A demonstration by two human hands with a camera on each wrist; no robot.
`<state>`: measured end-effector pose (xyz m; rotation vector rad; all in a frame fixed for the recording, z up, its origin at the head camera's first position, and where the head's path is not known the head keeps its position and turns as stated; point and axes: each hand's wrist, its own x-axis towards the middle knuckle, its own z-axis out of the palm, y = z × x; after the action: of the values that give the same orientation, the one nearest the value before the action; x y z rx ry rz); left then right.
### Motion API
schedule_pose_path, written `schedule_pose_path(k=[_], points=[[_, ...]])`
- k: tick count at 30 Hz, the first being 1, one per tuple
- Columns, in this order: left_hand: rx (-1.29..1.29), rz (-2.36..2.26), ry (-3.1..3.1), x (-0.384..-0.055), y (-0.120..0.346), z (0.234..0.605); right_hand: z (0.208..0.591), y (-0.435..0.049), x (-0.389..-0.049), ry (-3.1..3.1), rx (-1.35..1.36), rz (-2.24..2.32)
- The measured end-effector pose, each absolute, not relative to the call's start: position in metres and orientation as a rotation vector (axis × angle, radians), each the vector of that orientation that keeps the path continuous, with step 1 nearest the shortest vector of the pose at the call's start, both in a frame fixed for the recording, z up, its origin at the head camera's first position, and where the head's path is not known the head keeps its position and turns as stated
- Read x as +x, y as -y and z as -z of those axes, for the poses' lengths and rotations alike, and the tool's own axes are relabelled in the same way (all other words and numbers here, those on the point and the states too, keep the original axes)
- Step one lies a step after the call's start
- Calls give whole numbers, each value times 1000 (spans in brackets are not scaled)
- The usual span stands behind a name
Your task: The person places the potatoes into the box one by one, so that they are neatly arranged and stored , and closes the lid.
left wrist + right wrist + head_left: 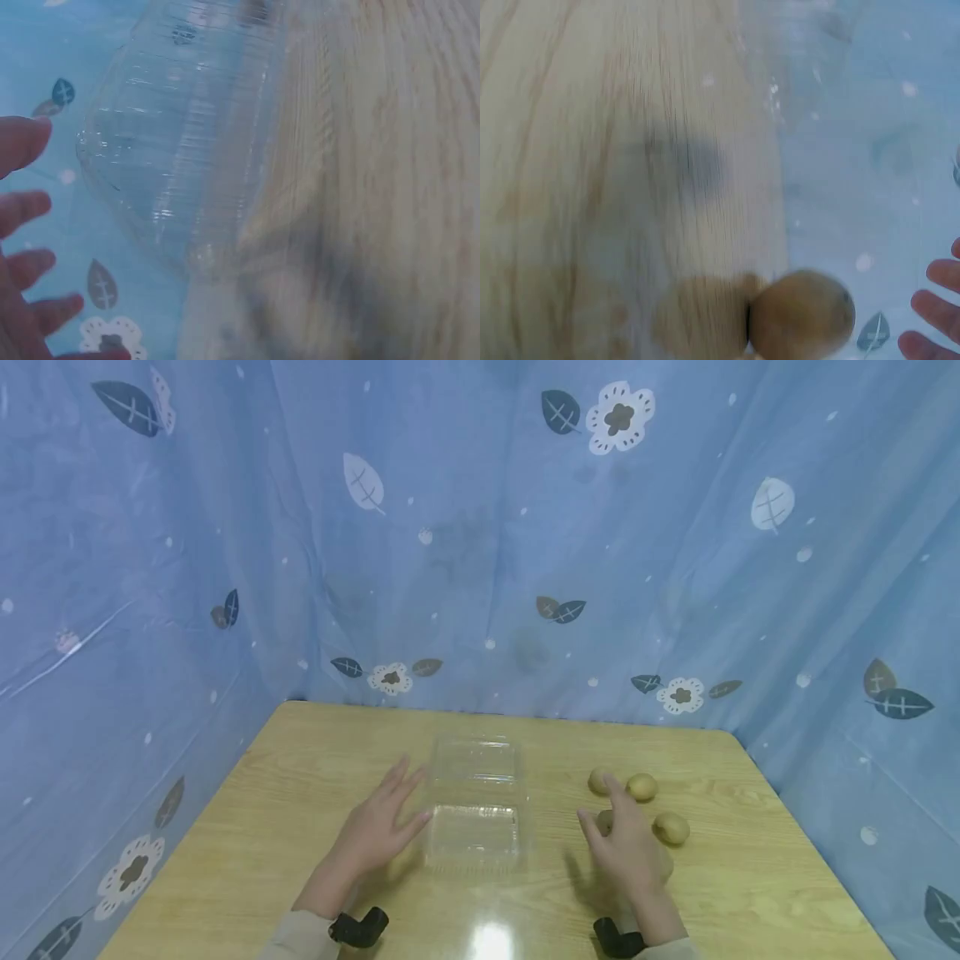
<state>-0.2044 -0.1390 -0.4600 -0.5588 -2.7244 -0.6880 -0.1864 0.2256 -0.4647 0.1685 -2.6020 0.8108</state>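
Note:
A clear plastic clamshell box (474, 839) lies opened out on the table, its two halves one behind the other. My left hand (371, 835) hovers at its left side with spread fingers, holding nothing. In the left wrist view, the fingers (30, 268) appear beside the ribbed wall of the box (180, 142). Several yellow-brown, potato-like oval pieces (671, 828) lie right of the box. Over them is my right hand (628, 852), fingers extended and nothing held, partly hiding some. The right wrist view shows one piece (802, 315) near the fingers (934, 309).
The wood-grain table (300, 777) has rounded far corners. A blue curtain (465, 568) with leaf and flower prints hangs behind it and along both sides. Black wrist-worn devices (360, 928) sit on both wrists. A bright light reflection shows near the table's front.

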Motion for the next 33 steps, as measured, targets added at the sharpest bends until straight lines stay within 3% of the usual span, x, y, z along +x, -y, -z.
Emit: schedule_pose_path(k=[15,33], points=[[-783,1241,2584,-202,144,474,460,-273,-162,2575,-75,-1113],[-924,1295,2545,-210,145,484,476,-303,-145,2601,-311,-1302]])
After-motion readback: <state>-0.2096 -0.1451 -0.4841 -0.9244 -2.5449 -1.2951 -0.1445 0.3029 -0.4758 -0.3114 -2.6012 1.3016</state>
